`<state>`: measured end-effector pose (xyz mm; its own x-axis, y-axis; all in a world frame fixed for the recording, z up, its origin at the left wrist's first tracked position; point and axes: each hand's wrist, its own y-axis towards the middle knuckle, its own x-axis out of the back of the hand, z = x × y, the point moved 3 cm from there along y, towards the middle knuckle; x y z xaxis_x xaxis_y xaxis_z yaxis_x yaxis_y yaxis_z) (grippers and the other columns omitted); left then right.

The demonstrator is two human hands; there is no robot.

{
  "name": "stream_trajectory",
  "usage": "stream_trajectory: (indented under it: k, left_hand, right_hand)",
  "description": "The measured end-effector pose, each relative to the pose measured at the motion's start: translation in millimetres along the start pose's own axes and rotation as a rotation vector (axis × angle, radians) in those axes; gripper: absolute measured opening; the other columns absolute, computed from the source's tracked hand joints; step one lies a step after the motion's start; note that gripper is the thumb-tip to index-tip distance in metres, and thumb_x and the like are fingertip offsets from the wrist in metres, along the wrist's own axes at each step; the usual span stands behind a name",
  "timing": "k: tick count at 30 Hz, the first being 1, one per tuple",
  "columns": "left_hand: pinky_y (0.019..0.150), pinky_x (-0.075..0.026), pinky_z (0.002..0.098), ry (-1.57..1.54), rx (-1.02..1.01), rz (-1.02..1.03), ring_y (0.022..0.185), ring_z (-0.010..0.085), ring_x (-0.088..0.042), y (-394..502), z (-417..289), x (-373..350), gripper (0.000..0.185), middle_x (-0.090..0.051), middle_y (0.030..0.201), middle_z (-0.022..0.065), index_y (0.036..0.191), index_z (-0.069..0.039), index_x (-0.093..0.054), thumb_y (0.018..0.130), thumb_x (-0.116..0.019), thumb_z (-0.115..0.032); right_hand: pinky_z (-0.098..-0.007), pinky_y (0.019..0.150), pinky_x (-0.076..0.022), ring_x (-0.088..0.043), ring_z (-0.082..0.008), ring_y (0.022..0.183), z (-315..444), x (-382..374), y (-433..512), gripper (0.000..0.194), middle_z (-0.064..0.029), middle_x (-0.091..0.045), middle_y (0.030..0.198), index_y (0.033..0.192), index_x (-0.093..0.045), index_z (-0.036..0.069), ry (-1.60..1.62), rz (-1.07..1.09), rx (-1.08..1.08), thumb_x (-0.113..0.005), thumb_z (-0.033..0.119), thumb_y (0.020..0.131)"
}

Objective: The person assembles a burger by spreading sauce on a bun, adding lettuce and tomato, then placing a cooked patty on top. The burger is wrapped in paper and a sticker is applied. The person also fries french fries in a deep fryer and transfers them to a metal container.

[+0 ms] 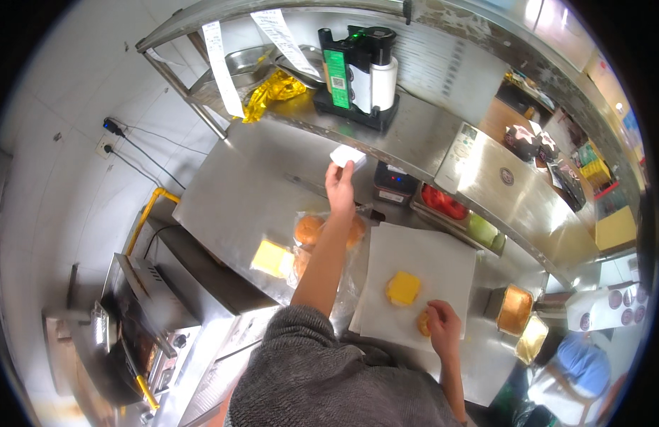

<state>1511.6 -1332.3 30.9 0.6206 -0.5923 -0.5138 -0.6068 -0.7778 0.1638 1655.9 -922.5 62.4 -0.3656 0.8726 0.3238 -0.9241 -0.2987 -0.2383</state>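
Note:
My left hand (340,184) is stretched out over the steel counter, its fingers gripping the near edge of a small white object (346,155) beneath the shelf edge. Glare hides what that object is. On a stack of white paper sheets (382,251) lies a bun half topped with a yellow cheese slice (403,288). My right hand (444,325) has its fingertips on another bun piece (423,323) near the front of the paper, partly covering it. Bagged buns (309,229) sit under my left forearm, beside a pack of cheese slices (272,258).
A long knife (308,184) lies behind the buns. A small black device (395,183) and pans of red slices (444,201) and green food (483,229) line the back. Foil trays (514,309) are at right. A person (577,363) is beyond. Left stands cooking equipment (148,341).

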Motion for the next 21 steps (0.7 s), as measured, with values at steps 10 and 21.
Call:
stream_trajectory:
  k: [10,21]
  left_hand:
    - [0.114,-0.036,0.0421,0.712,-0.135,0.611,0.135,0.0305,-0.046,-189.3,-125.5,-33.2,0.019,-0.050,0.141,0.0123,0.103,-0.005,-0.072,0.086,-0.080,-0.009]
    - [0.115,-0.035,0.0514,0.999,-0.040,1.012,0.138,0.0389,-0.048,-263.9,-129.0,-52.2,0.022,-0.056,0.144,0.0175,0.107,-0.005,-0.070,0.086,-0.072,-0.012]
  right_hand:
    - [-0.0315,0.092,-0.0478,-0.061,-0.0206,0.097,94.2,-5.6,22.0,0.033,-0.0114,-0.066,0.116,0.127,-0.065,0.002,-0.036,-0.039,0.555,-0.067,0.008,0.095]
    - [-0.0441,0.111,-0.0448,-0.061,-0.0316,0.125,84.2,13.4,40.4,0.053,-0.0197,-0.064,0.134,0.149,-0.047,-0.006,0.962,0.441,-0.032,-0.053,0.017,0.101]
